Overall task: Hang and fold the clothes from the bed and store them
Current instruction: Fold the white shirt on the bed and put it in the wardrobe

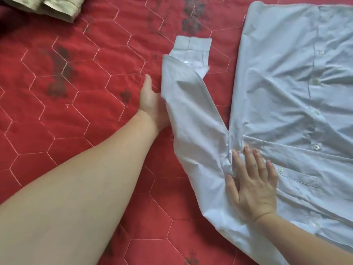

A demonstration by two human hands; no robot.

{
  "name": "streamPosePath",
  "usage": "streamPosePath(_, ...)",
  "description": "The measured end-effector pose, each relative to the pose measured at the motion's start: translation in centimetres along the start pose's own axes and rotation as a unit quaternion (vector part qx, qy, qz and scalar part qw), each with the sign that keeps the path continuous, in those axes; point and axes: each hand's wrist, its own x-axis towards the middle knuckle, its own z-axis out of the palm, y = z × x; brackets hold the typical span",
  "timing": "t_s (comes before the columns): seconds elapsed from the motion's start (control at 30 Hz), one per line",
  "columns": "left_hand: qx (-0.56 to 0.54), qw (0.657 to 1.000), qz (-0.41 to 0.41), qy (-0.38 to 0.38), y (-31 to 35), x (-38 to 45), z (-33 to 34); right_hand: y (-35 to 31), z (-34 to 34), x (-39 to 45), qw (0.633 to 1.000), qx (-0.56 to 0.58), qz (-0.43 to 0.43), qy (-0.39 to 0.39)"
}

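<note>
A pale blue button-up shirt (286,96) lies spread front-up on the red quilted bed cover (76,111), its buttoned placket running down the right side. Its left sleeve (191,104) angles away from the body, cuff pointing up. My left hand (150,104) is at the sleeve's outer edge, fingers hidden under the cloth, thumb showing on the bed side. My right hand (252,184) presses flat with spread fingers on the shirt at the armpit seam, where the sleeve joins the body.
A folded beige garment (49,6) lies at the top left corner of the bed. Bare red quilt with hexagon stitching and dark flower prints fills the left and the middle.
</note>
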Motion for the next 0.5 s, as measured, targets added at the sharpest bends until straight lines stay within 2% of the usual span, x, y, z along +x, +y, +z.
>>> streamPosePath(0.07, 0.022, 0.999, 0.008, 0.026, 0.7, 0.0, 0.0, 0.0, 0.0, 0.0, 1.0, 0.0, -0.002, 0.005)
streamPosePath(0.17, 0.116, 0.991, -0.067, -0.011, 1.1, -1.4, -1.0, 0.2, 0.2, 0.0, 1.0, 0.002, -0.005, 0.017)
streamPosePath(0.27, 0.239, 0.956, -0.163, -0.038, 1.9, -3.9, -3.0, 0.2, 0.3, 0.1, 1.0, 0.002, -0.007, 0.022)
streamPosePath(0.33, 0.29, 0.931, -0.22, -0.015, 2.2, -4.9, -3.8, 0.2, 0.3, 0.1, 1.0, -0.002, -0.008, 0.023)
streamPosePath(0.4, 0.299, 0.933, -0.201, 0.018, 2.4, -5.5, -4.0, 0.2, 0.2, 0.1, 1.0, -0.005, -0.009, 0.021)
streamPosePath(0.5, 0.128, 0.99, -0.058, 0.006, 2.9, -5.8, -2.9, 0.2, 0.2, 0.1, 1.0, -0.003, -0.005, 0.006)
